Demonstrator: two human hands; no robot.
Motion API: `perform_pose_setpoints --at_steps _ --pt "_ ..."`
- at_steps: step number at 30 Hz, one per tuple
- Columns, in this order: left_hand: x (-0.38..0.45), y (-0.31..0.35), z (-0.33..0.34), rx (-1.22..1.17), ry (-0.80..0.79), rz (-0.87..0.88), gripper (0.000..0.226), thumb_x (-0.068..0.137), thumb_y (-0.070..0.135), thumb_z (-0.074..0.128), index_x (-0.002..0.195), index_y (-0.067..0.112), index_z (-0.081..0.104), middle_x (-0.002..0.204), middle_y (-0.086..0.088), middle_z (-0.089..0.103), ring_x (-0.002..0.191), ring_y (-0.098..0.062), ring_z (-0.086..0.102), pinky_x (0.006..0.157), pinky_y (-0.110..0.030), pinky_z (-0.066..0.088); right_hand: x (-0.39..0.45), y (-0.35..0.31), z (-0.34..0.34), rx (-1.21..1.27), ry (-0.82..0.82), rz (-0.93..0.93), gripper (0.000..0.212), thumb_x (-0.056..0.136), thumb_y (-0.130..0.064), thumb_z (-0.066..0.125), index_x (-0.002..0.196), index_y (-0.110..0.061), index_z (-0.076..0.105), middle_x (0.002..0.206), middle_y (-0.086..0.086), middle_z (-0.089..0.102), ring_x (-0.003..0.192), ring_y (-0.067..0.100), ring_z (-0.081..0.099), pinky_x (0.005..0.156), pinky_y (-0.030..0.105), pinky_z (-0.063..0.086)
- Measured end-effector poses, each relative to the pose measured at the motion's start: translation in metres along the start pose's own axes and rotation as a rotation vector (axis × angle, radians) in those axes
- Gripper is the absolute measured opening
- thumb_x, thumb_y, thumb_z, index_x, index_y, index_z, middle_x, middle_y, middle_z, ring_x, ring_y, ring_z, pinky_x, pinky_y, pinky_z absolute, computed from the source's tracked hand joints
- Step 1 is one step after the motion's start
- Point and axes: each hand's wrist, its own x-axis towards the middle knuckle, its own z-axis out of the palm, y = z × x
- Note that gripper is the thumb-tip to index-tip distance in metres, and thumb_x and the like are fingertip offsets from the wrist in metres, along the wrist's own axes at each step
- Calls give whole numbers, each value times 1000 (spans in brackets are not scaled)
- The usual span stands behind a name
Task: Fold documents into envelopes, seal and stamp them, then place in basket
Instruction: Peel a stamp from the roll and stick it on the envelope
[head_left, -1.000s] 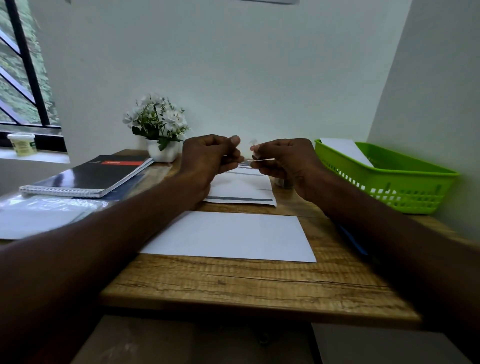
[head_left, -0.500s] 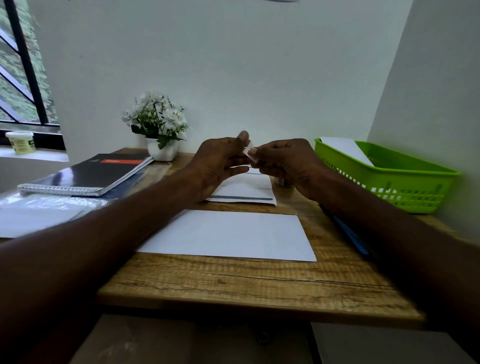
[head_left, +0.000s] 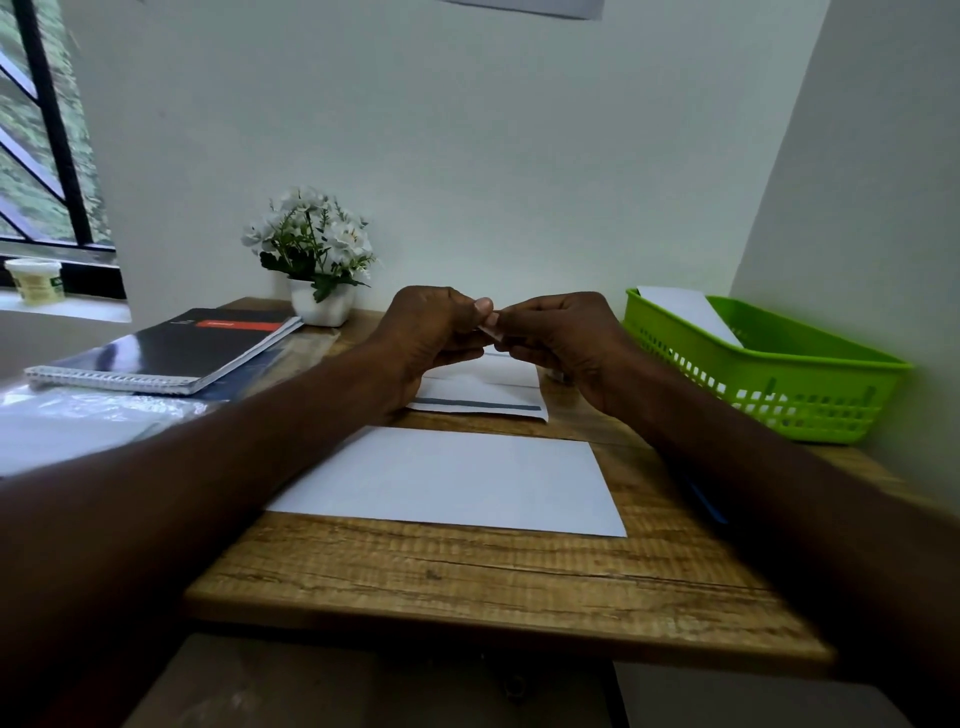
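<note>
My left hand and my right hand meet above the back of the desk, fingertips together, both pinching a tiny white paper piece, perhaps a stamp or backing strip. Below them lies a white envelope with a grey stripe along its near edge. A larger white envelope or sheet lies flat nearer to me. A green plastic basket stands at the right with a white envelope leaning inside it.
A spiral notebook sits at the left over clear plastic sleeves. A white pot of flowers stands at the back by the wall. A blue object peeks from under my right forearm. The wooden desk ends close in front.
My hands were slightly apart a second ago, then came together; my left fingers have curled down from a raised position and both now pinch the small piece.
</note>
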Motion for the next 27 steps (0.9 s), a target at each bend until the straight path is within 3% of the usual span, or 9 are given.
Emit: perform_pose_setpoints --at_steps 4,11,17,20,24,27 --pt "-2 3 1 -30 21 -19 12 97 12 67 93 0 66 98 -19 75 94 -33 76 88 -40 63 0 -1 3 -10 1 -10 18 83 -16 84 91 -1 80 90 21 77 88 23 77 91 33 61" --pt "-7 5 -1 -96 -6 -35 13 92 12 74 93 0 72 95 -16 78 93 -31 78 86 -37 63 -2 -2 1 24 -9 13 17 83 -16 83 92 -1 80 92 21 78 95 29 77 94 36 61" --pt "-4 3 -2 -266 13 -85 30 91 24 77 106 0 66 91 -17 75 92 -34 77 83 -42 64 -1 -6 -3 80 -30 59 25 81 -14 85 100 2 78 96 20 78 92 26 78 92 34 61" --pt "-2 5 -7 -235 -80 -108 43 84 31 79 113 2 66 99 -17 75 96 -32 77 89 -40 62 0 -5 -6 90 -26 85 29 82 -13 85 104 3 77 98 21 78 94 28 77 89 33 62" --pt "-2 0 -6 -111 -123 -78 26 93 16 73 112 -1 72 112 -17 76 104 -30 75 96 -37 59 -1 -3 -8 70 -31 105 28 83 -13 83 105 4 77 98 20 78 91 26 78 81 28 63" --pt "-2 -1 -9 -82 -96 -61 20 92 10 72 109 -2 74 109 -18 77 103 -31 75 94 -36 60 -2 -3 -6 69 -54 107 26 85 -10 81 106 5 76 101 20 78 94 28 78 82 29 63"
